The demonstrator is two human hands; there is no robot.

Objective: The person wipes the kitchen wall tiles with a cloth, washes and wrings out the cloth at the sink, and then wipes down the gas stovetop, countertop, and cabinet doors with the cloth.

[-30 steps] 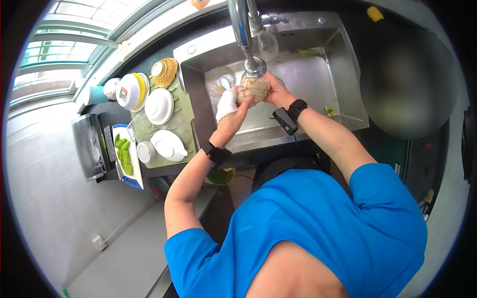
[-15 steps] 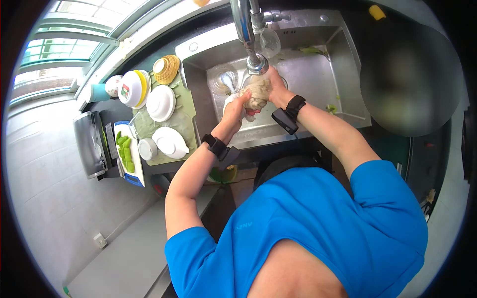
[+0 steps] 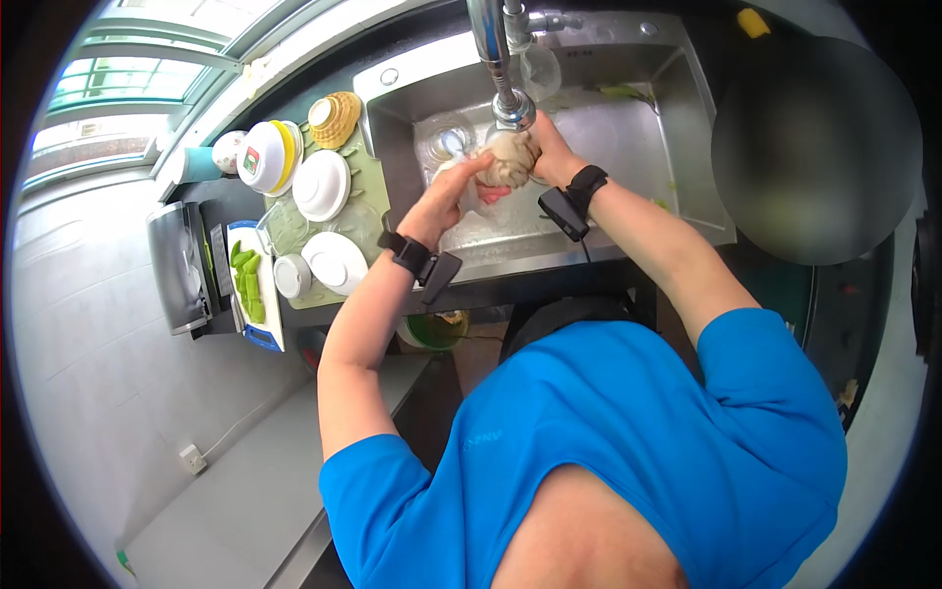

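Under the tap's spout (image 3: 513,110), a crumpled beige cloth (image 3: 510,160) is bunched between my two hands over the sink. My left hand (image 3: 449,196) grips its left side, thumb on top and reddish fingertips showing below. A whitish, see-through piece (image 3: 474,193) shows beside those fingers; what it is I cannot tell. From the right, my right hand (image 3: 555,152) closes round the cloth, its fingers partly hidden behind it. Clear round dishware (image 3: 446,137) lies in the sink just beyond my left hand. Both wrists wear black straps with small boxes.
The steel sink (image 3: 613,211) has green scraps at its back. On the left, a green mat (image 3: 368,211) carries white bowls (image 3: 321,187) and a yellow woven basket (image 3: 335,120). Cut green vegetables (image 3: 247,285) lie on a white board (image 3: 272,319). A blurred round area covers the right.
The cloth has shifted slightly up within the hands. My left forearm has moved a little left, and the white spoon head seen beside the left hand is now mostly covered.
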